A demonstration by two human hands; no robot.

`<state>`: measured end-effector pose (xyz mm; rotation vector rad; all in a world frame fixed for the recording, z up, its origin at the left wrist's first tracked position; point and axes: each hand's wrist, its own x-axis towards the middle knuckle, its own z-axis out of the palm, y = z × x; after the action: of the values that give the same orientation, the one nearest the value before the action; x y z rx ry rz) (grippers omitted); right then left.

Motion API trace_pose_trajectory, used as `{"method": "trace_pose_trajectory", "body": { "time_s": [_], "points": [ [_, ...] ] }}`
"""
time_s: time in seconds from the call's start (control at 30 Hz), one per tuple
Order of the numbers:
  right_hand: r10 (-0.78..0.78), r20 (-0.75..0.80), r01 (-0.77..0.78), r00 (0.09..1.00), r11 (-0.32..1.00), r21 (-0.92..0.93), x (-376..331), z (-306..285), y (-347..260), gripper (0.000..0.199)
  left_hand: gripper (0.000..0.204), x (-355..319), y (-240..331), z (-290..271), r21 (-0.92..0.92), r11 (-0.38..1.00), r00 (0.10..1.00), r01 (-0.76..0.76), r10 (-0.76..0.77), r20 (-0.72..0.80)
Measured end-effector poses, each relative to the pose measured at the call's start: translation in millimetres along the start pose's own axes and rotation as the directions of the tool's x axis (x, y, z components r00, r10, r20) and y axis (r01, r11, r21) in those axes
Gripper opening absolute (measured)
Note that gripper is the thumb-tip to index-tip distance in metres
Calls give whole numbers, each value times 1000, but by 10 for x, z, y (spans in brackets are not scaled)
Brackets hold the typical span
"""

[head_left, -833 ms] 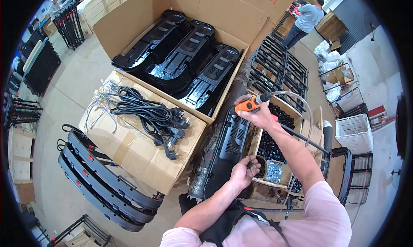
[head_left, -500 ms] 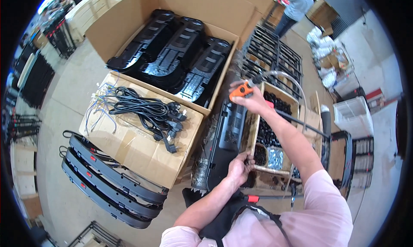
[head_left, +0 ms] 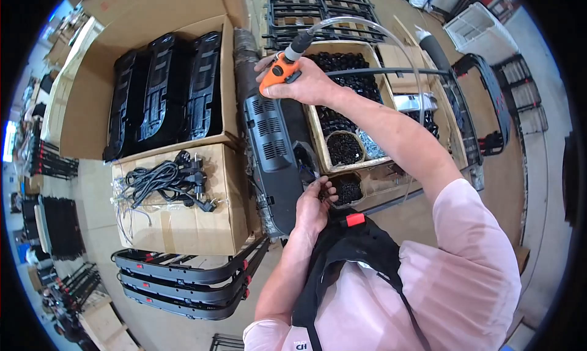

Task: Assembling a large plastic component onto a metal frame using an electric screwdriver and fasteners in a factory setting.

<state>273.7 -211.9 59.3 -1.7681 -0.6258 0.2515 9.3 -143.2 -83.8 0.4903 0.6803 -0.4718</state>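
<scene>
My right hand [head_left: 299, 82] is wrapped round an orange power screwdriver [head_left: 280, 73] with a clear hose at its upper end. It is over the far end of a long black plastic cover [head_left: 269, 146] with vent slots, which lies lengthwise on the bench. The tool's tip is hidden. Near the cover's near right edge, my left hand [head_left: 315, 205] has its fingers curled in; anything between them is too small to make out. Beside those fingers is a tub of small black screws [head_left: 348, 191]. A round cup of dark small parts [head_left: 345, 149] stands in the wooden tray [head_left: 373, 163].
A cardboard box [head_left: 227, 82] of black plastic covers stands left of the bench. Black power cords [head_left: 156, 180] lie on a closed carton [head_left: 189, 232]. Curved black frames [head_left: 177, 277] are stacked below it. A dark bar [head_left: 391, 72] crosses the tray; black racks [head_left: 318, 9] lie beyond.
The view has swung right, so the box and cover appear farther left. My right hand still holds the screwdriver over the cover's far end. My left hand's fingers stay curled near the screws.
</scene>
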Motion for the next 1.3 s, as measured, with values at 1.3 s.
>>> {"method": "trace_pose_trajectory", "body": {
  "time_s": [1.3],
  "points": [
    [562, -426, -279, 709, 778, 563, -3401, -2790, 1052, 64, 25, 3223, 7, 1380, 508, -855, 908, 101, 288, 304]
  ]
}}
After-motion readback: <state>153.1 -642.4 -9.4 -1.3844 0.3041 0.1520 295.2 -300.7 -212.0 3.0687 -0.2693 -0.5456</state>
